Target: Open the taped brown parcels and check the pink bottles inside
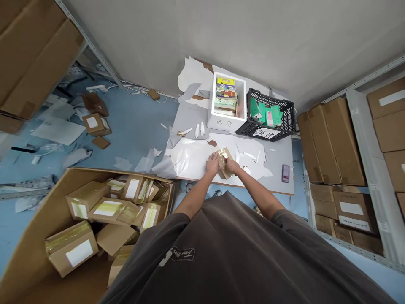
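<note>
A small cardboard box [225,153] with shiny clear tape across it lies near the front edge of the table [202,166]. My left hand [213,164] grips the box from its left side, fingers over the taped top. My right hand [232,166] is closed at the box's right side; a small dark thing shows at its fingertips, too small to name. Torn white paper pieces [249,155] lie just right of the box. Behind it, a scrap of brown cardboard [211,143] rests on the white sheeting.
At the table's back stand a white foam box [224,123] of colourful packs and a black crate [267,134] with green packs. A big carton [28,236] of taped parcels is at left. Shelves [367,139] with boxes stand right. Cardboard and paper litter the blue floor [133,122].
</note>
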A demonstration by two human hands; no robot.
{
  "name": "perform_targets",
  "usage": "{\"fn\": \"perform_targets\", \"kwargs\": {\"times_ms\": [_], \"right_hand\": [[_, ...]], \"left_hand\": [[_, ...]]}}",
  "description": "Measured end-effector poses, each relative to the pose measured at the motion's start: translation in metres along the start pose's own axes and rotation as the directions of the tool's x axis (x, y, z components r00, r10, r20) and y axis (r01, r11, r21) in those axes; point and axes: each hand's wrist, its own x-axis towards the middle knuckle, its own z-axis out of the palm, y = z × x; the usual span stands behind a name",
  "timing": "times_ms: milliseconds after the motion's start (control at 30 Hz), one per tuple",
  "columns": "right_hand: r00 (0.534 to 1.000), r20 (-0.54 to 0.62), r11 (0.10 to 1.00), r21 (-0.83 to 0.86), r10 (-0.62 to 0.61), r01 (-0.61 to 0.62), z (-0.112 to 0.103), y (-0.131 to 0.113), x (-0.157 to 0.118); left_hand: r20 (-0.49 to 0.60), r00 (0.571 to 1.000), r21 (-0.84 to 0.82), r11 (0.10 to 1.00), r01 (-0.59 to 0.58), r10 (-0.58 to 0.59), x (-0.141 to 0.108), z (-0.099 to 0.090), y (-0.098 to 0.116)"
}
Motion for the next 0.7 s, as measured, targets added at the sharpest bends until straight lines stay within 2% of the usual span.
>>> {"fn": "perform_targets", "kwargs": {"times_ms": [67,233,400,500,600,700], "right_hand": [[0.999,0.026,0.999,0.011,0.032,-0.032,0.01,0.012,-0.014],[0.977,0.174,0.992,0.025,0.12,-0.127,0.031,0.053,-0.055],[0.968,0.223,0.993,0.013,0.112,-0.118,0.032,0.062,-0.075],[0.97,0.229,0.996,-0.009,0.086,-0.087,0.029,0.066,-0.081],[0.966,0.249,0.996,0.03,0.076,-0.086,0.03,0.087,-0.092],[0.988,0.142,0.987,0.141,0.056,-0.076,0.037,0.115,-0.097]], "left_hand": [[-0.011,1.0,0.008,1.0,-0.001,0.001,0.001,0.001,0.0],[-0.036,0.999,0.026,1.0,-0.002,0.003,0.007,0.007,0.001],[-0.027,1.0,0.054,0.999,0.003,-0.002,0.012,0.011,0.003],[-0.04,0.999,0.073,0.997,0.012,-0.009,0.012,0.01,0.004],[-0.009,0.999,0.11,0.993,0.034,-0.033,0.013,0.008,0.011],[0.006,0.999,0.184,0.982,0.045,-0.047,0.015,0.006,0.022]]}}
